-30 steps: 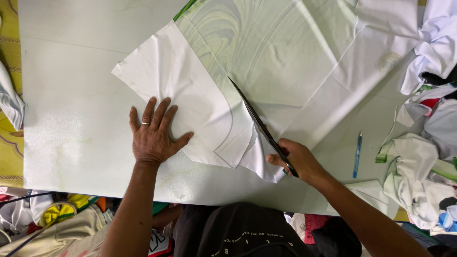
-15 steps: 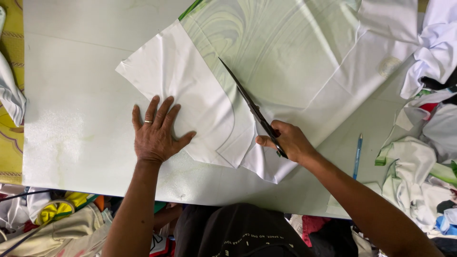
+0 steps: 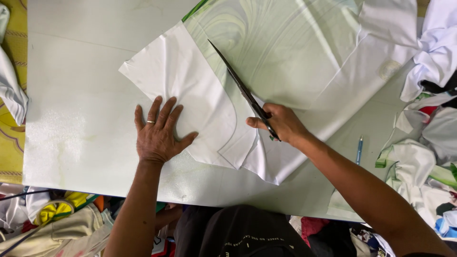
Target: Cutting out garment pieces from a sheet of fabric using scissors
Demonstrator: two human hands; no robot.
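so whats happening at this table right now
A person is cutting white fabric on a pale table with long dark scissors. The right hand holds the scissors, blades lying along the edge of a marbled green sheet. The left hand, wearing a ring, lies flat with fingers spread, pinning the fabric down. A blue pen lies to the right, near heaped cloth.

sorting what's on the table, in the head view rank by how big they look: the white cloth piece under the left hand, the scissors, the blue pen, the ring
1. white cloth piece
2. scissors
3. blue pen
4. ring, on a finger of the left hand

All lie at about table level, so the order is fairly safe.
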